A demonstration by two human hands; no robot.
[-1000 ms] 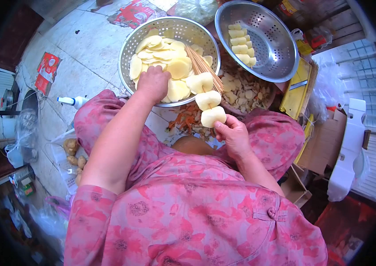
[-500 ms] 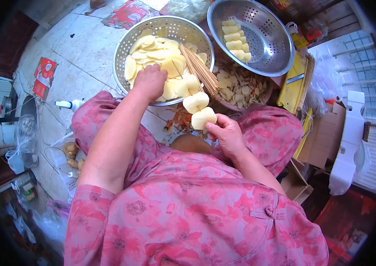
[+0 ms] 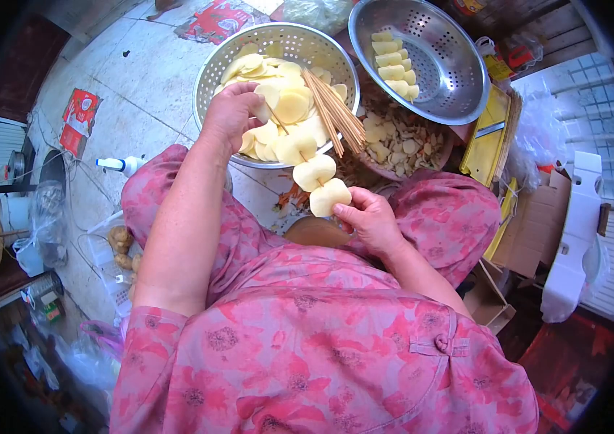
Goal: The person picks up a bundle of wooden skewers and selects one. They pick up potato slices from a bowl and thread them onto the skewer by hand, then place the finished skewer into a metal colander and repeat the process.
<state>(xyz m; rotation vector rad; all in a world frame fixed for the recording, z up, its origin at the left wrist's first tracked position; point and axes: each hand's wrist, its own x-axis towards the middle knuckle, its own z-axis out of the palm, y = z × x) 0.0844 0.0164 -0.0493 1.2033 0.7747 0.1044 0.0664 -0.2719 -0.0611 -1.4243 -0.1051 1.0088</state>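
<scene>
My right hand [image 3: 370, 219] grips the near end of a bamboo skewer threaded with a few pale potato slices [image 3: 329, 197]. The skewer slants up and left over a steel colander [image 3: 209, 69] heaped with loose potato slices [image 3: 292, 105]. My left hand [image 3: 231, 116] is above the left part of the heap, thumb and fingers pinching a single potato slice [image 3: 261, 110] close to the skewer's bare far end. A bundle of bamboo skewers [image 3: 336, 114] leans across the colander's right rim.
A second steel colander [image 3: 459, 108] at the upper right holds filled potato skewers [image 3: 392, 66]. Below it is a basin of peelings and scraps [image 3: 402, 141]. A yellow slicer [image 3: 486, 134] stands right of that. Whole potatoes [image 3: 120, 239] lie in a white basket at left.
My left hand has lifted out of the slices with one potato slice pinched in it. The right hand still holds the skewer, and the view has shifted slightly.
</scene>
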